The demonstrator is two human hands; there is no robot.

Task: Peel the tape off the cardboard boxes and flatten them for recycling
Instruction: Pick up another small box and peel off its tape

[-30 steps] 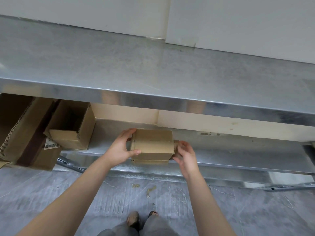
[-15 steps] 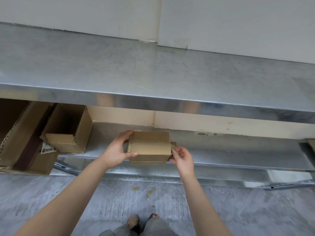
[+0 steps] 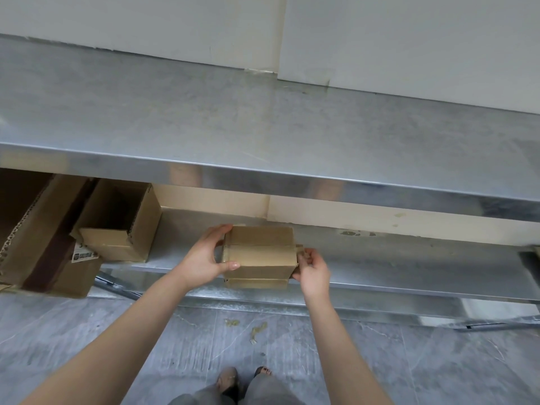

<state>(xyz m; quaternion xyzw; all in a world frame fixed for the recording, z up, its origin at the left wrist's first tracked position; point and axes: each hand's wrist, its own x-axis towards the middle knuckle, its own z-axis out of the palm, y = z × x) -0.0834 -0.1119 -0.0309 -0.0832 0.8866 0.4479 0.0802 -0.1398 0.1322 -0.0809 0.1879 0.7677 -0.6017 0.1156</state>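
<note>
cardboard box [image 3: 258,257], small and closed, is held in the air in front of the lower shelf [image 3: 409,270] of a steel table [image 3: 263,118], below the table's front edge. a strip of tape [image 3: 257,244] runs along the seam on its upper face. the left hand [image 3: 201,263] grips the box's left end, thumb laid on the near face and fingers curled over the far edge. the right hand [image 3: 314,268] is at the right end, fingers curled and pinching a small tan tab [image 3: 299,247] that sticks out from that end; whether the tab is tape or cardboard cannot be told. to the left, an open box [image 3: 119,220] lies on its side on the shelf, beside a larger box [image 3: 35,229] and one with a printed label [image 3: 84,254]. on the grey floor [image 3: 438,361] below lie a few pale scraps [image 3: 258,328], and the person's feet [image 3: 228,381] show at the bottom edge. a white wall [image 3: 409,39] stands behind the table.
</note>
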